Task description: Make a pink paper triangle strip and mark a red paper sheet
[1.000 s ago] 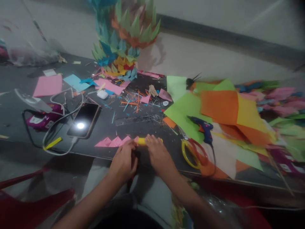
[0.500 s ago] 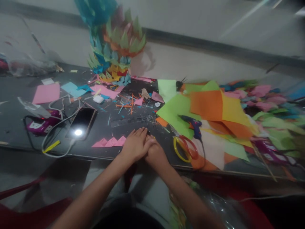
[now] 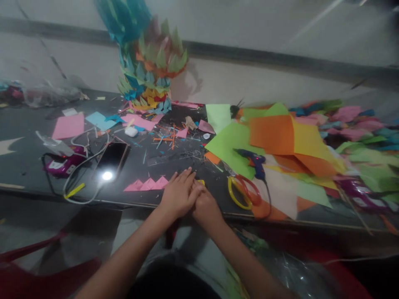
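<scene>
Scissors (image 3: 256,198), glue gun (image 3: 258,161) rightward | phone (image 3: 114,157) leftward | left hand (image 3: 177,194) flat | right hand (image 3: 205,206): grip hidden

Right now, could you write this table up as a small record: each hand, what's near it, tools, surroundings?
Left hand: at the visible right end of the pink strip
Right hand: touching the left hand; palm hidden
Yellow piece: peeking out beyond the hands
Tools: glue gun and scissors, right of the hands
Phone: left of the hands, glare at its near end
Behind: colourful paper model
Surface: dark table, loose coloured sheets
</scene>
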`<state>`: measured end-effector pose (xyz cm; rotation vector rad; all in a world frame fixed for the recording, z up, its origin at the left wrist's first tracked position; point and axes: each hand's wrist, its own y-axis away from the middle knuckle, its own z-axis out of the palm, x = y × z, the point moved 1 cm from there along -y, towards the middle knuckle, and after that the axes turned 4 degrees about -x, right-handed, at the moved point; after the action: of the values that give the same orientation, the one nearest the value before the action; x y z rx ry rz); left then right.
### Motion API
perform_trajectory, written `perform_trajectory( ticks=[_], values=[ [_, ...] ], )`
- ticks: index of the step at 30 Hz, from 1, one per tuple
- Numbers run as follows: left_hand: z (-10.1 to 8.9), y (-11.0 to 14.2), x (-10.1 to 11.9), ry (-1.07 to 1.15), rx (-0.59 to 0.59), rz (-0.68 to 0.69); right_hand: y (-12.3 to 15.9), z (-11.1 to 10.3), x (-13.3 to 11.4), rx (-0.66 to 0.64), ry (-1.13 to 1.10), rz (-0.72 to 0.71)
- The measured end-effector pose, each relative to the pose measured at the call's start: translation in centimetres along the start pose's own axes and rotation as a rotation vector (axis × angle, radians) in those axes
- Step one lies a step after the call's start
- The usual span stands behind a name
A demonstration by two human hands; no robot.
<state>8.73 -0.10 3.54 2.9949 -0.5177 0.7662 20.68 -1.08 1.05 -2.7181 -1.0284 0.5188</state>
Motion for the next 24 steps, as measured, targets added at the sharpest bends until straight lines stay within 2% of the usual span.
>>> perform_trajectory(
  ticks=[8,24],
  values=[
    [-0.64,-0.92,-0.19,-0.025,-0.029,-0.008,-0.92,0.27,0.33,-0.021,0.033,0.028],
    [-0.53,-0.74,-0.16,-0.019,-0.01,-0.013,-0.73,0.59,0.4,-0.011,0.027,0.019]
  ],
)
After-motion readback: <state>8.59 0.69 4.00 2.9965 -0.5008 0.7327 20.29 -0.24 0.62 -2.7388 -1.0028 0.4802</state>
